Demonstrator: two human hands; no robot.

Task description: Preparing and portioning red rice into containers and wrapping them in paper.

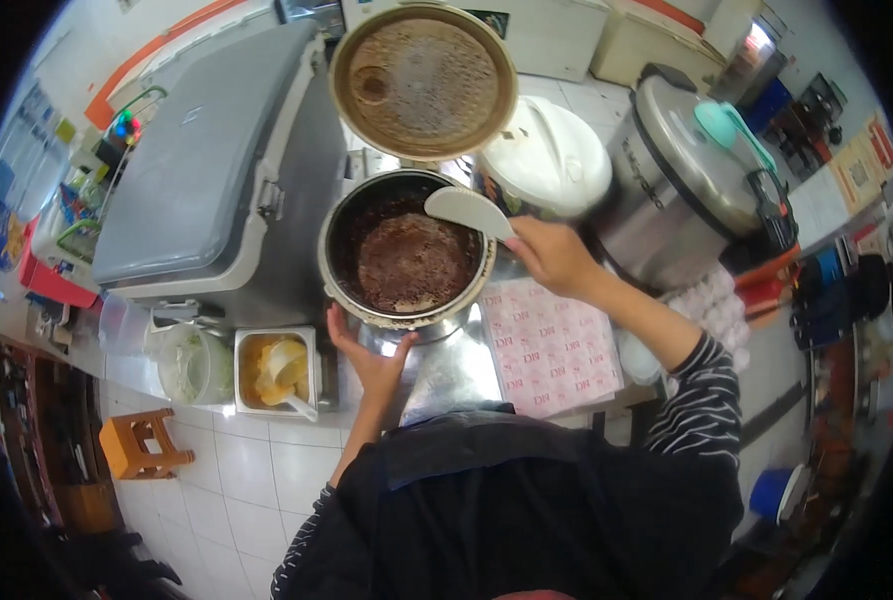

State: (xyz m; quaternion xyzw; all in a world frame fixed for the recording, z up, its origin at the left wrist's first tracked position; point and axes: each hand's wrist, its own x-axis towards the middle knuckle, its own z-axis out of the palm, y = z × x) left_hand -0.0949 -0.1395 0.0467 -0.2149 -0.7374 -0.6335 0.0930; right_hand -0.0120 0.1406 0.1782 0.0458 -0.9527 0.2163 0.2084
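Note:
A round rice cooker (328, 262) sits on the counter with its lid (426, 82) raised behind it. Dark reddish-brown food (413, 262), grainy in look, lies in its dark pot. My right hand (551, 255) is closed around the handle of a white rice paddle (469, 210). The paddle's blade reaches over the pot's right rim, above the food. At the cooker's near side my left hand (371, 360) cups the outer wall, thumb to the right and fingers to the left. Some of its fingertips are hidden against the wall.
A large grey cooler box (196, 160) stands left. Nearer are a metal container (274, 408) with yellowish food and a spoon, and a clear tub (194, 365). Printed paper sheets (551, 345) lie right, below a white-lidded pot (546, 155) and a big steel cooker (661, 190). An orange stool (144, 443) stands on the floor.

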